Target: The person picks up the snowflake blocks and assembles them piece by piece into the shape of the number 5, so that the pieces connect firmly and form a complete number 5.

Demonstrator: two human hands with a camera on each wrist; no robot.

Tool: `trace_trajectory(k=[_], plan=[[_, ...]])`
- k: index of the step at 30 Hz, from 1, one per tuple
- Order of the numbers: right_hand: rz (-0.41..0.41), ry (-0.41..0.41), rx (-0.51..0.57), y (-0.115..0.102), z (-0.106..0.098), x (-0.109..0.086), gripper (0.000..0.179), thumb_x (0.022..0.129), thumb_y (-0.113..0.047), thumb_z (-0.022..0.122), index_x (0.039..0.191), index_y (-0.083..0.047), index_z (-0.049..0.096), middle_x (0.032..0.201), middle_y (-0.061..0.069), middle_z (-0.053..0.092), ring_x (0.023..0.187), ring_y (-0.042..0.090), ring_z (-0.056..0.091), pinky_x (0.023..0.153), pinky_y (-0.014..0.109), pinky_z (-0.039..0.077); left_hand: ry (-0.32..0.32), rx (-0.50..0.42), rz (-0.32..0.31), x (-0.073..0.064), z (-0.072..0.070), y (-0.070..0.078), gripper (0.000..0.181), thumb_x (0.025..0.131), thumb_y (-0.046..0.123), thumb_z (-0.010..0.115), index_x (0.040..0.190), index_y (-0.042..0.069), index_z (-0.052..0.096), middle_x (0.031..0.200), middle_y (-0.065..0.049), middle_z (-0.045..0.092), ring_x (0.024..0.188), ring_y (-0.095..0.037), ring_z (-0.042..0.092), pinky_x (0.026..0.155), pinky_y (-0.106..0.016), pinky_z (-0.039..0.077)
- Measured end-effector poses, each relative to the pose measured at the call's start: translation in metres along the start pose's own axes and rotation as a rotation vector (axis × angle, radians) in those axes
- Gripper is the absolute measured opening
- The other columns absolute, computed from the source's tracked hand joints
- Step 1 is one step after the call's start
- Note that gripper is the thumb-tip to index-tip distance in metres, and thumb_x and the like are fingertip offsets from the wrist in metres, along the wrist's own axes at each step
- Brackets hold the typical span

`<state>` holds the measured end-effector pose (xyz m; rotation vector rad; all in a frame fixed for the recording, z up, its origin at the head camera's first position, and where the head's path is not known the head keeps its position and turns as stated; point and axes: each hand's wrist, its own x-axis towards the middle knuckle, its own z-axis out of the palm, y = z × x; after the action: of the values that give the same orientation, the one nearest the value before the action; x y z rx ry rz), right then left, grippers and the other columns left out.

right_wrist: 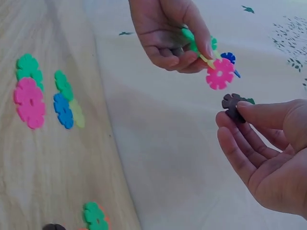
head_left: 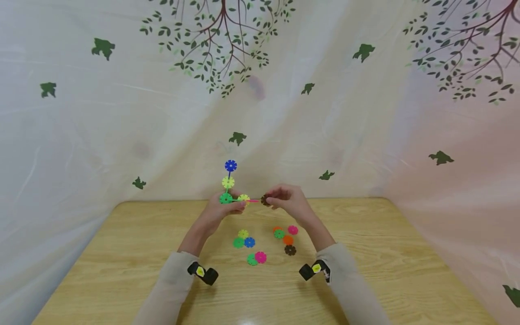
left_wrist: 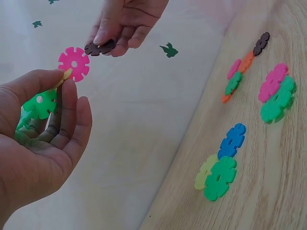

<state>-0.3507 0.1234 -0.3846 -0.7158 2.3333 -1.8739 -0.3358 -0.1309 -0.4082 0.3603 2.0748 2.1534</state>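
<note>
My left hand (head_left: pixel 217 211) pinches a yellow notched plastic disc (head_left: pixel 243 199) between thumb and fingers. It belongs to a linked chain with a green disc (head_left: pixel 225 198), another yellow disc (head_left: pixel 228 182) and a blue disc (head_left: pixel 230 165) at the top. A pink disc (right_wrist: pixel 220 74) is slotted onto the pinched yellow one and points towards my right hand (head_left: pixel 289 201). The right thumb and fingers pinch a brown disc (right_wrist: pixel 232 104), and the right wrist view shows a small gap between it and the pink disc.
Loose discs lie on the wooden table (head_left: pixel 134 266) below the hands. One group has yellow, green and blue (head_left: pixel 249 242) discs; a pink disc (head_left: pixel 261 257) overlaps a green one. Orange, green, pink and brown discs (head_left: pixel 290 250) lie right. Behind hangs a leaf-printed curtain (head_left: pixel 183 135).
</note>
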Motion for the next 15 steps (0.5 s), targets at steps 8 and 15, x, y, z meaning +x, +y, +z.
trace_trajectory(k=[8, 15], plan=[[0.022, 0.027, 0.100, 0.0013, 0.0098, -0.0024, 0.024, 0.096, -0.006, 0.070, 0.116, 0.007, 0.067, 0.103, 0.014, 0.075, 0.085, 0.016, 0.074, 0.081, 0.037, 0.063, 0.022, -0.016, 0.023, -0.0030, 0.0026, 0.0009, 0.018, 0.097, 0.008, 0.068, 0.113, 0.004, 0.059, 0.091, 0.002, 0.069, 0.087, -0.014, 0.069, 0.089, -0.032, 0.061], [0.015, 0.022, 0.111, 0.0012, 0.0108, -0.0039, 0.025, 0.096, -0.005, 0.069, 0.117, 0.008, 0.067, 0.102, 0.014, 0.076, 0.084, 0.016, 0.074, 0.080, 0.034, 0.063, 0.023, -0.001, 0.032, -0.0037, 0.0035, 0.0010, 0.022, 0.096, 0.009, 0.070, 0.113, 0.003, 0.059, 0.091, 0.002, 0.067, 0.087, -0.013, 0.068, 0.085, -0.028, 0.061]])
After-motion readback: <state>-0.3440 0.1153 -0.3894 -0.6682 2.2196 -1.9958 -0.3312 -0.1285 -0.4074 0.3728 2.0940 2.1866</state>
